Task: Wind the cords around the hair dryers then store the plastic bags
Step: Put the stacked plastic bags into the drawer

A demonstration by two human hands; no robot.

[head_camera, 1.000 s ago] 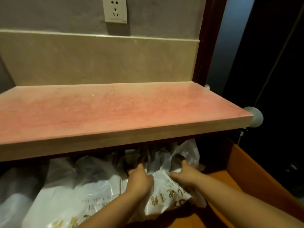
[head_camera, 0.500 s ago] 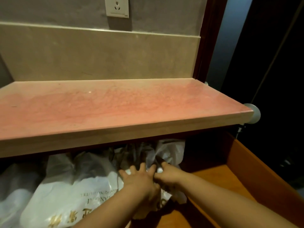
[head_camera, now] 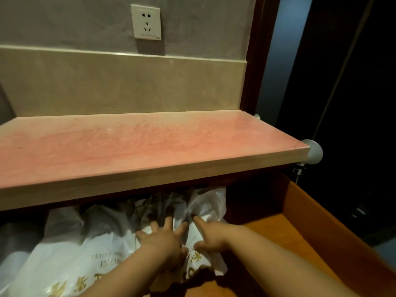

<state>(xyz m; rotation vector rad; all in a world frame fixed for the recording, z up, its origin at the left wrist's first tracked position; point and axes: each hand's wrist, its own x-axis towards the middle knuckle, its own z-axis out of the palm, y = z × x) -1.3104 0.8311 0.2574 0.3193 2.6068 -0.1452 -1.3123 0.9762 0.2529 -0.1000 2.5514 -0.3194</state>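
White plastic bags [head_camera: 70,251] with gold and grey print lie crumpled in the open wooden drawer [head_camera: 317,224] under the pink countertop. My left hand [head_camera: 164,241] lies flat on the bags with fingers spread, pressing them down. My right hand [head_camera: 211,237] is beside it, index finger stretched onto the bag's far fold and thumb against the printed part near its loose end. No hair dryer or cord is in view.
The pink countertop [head_camera: 150,144] overhangs the back of the drawer. A wall socket [head_camera: 146,22] sits above the beige backsplash. A round grey knob [head_camera: 314,154] sticks out at the counter's right corner. Bare orange drawer floor [head_camera: 267,236] shows to the right of the bags.
Both hands let go of the bunched bag and opened out on top of it. The bag's upper folds sank lower and further under the counter. The camera view rose slightly.
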